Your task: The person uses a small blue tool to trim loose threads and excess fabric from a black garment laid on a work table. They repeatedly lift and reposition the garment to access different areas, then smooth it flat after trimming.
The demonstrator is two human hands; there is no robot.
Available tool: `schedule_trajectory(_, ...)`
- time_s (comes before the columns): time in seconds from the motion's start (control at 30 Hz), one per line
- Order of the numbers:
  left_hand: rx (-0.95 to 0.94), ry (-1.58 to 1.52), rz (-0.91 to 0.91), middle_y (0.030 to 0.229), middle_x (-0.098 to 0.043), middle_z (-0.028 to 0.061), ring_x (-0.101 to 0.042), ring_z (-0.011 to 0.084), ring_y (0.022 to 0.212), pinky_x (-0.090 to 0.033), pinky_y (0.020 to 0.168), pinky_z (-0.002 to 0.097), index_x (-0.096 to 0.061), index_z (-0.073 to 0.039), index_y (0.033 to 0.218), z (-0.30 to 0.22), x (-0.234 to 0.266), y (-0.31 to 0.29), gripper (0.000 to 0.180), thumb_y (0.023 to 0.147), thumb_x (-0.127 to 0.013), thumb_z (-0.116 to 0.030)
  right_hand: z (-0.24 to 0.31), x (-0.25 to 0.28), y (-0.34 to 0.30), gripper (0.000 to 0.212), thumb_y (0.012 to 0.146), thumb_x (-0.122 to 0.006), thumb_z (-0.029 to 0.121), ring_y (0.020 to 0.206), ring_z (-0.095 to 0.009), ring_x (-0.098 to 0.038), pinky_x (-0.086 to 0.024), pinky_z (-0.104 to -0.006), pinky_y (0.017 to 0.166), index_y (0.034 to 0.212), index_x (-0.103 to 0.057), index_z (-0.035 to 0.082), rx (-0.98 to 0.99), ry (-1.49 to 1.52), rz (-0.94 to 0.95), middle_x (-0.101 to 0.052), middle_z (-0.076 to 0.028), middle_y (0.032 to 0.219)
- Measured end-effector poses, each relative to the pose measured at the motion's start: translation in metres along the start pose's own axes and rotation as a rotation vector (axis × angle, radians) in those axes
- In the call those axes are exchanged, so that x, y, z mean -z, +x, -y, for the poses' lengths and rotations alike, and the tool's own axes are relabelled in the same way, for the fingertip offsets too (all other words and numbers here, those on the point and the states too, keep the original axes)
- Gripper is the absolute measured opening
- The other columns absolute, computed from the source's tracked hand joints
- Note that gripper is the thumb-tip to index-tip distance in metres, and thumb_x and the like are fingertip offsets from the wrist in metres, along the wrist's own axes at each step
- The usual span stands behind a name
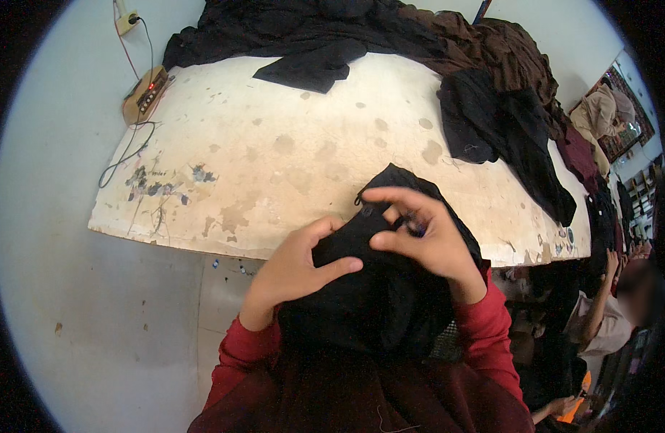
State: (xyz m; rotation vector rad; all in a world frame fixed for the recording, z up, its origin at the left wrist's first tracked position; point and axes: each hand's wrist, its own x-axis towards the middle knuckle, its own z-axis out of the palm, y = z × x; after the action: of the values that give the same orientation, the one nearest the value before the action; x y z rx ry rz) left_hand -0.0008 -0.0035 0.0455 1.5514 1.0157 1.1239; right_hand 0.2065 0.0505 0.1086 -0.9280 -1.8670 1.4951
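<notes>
A black piece of clothing (375, 289) lies over my lap, and its upper corner reaches onto the near edge of the table. My left hand (296, 263) grips it from the left, thumb on top and the other fingers hidden under the cloth. Over the cloth's right side is my right hand (426, 234), index finger stretched toward the corner and thumb held apart from it. Its other fingers curl around a small dark, shiny object (417, 226) that I cannot make out. A tiny dark loop (359, 198) shows at the cloth's edge by the index fingertip.
The stained pale table (289, 159) carries heaped black garments (296, 32) along its back and brown ones (513, 58) at the back right. A power strip (145, 94) with a cord sits at the left edge. Another person (606, 317) is at far right.
</notes>
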Motion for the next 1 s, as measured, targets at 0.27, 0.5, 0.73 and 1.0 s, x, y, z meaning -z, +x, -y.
schedule_trajectory(0.27,0.115,-0.441,-0.086,0.081,-0.061,-0.0016,-0.055,0.0065,0.073,-0.043,0.067,0.021,-0.057,-0.006,0.087,-0.002,0.005,-0.008,0.017,0.084,-0.072,-0.015,-0.023,0.011,0.002,0.047,0.076,-0.077,0.013,0.087,-0.008,-0.054,-0.044,-0.0226,0.075,0.12,-0.061,0.006,0.108,-0.085,-0.176,-0.059,0.001,0.096)
schedule_trajectory(0.5,0.164,-0.606,-0.178,0.087,-0.062,-0.001,-0.055,0.0056,0.078,-0.043,0.071,0.0206,-0.058,-0.006,0.092,-0.007,-0.002,-0.009,0.012,0.088,-0.067,-0.013,0.009,0.008,-0.021,0.041,0.072,-0.079,0.019,0.078,-0.02,-0.065,-0.049,-0.0273,0.068,0.11,-0.068,0.007,0.377,-0.599,-0.224,-0.066,-0.009,0.089)
schedule_trajectory(0.73,0.173,-0.669,-0.196,0.09,-0.062,-0.0005,-0.055,0.0058,0.081,-0.043,0.074,0.021,-0.058,-0.006,0.095,-0.003,-0.007,-0.008,0.011,0.09,-0.064,-0.013,0.009,0.001,-0.028,0.021,0.075,-0.076,0.026,0.058,-0.022,-0.064,-0.048,-0.0304,0.052,0.088,-0.069,0.012,0.301,-0.721,-0.183,-0.066,-0.005,0.07)
schedule_trajectory(1.0,0.153,-0.608,-0.192,0.087,-0.06,-0.0018,-0.053,0.0047,0.08,-0.043,0.073,0.0205,-0.056,-0.007,0.095,-0.003,-0.008,-0.008,0.01,0.092,-0.062,-0.014,0.016,0.011,-0.012,0.02,0.073,-0.075,0.027,0.058,-0.024,-0.064,-0.047,-0.032,0.05,0.085,-0.068,0.013,0.477,-0.856,-0.06,-0.066,-0.005,0.067)
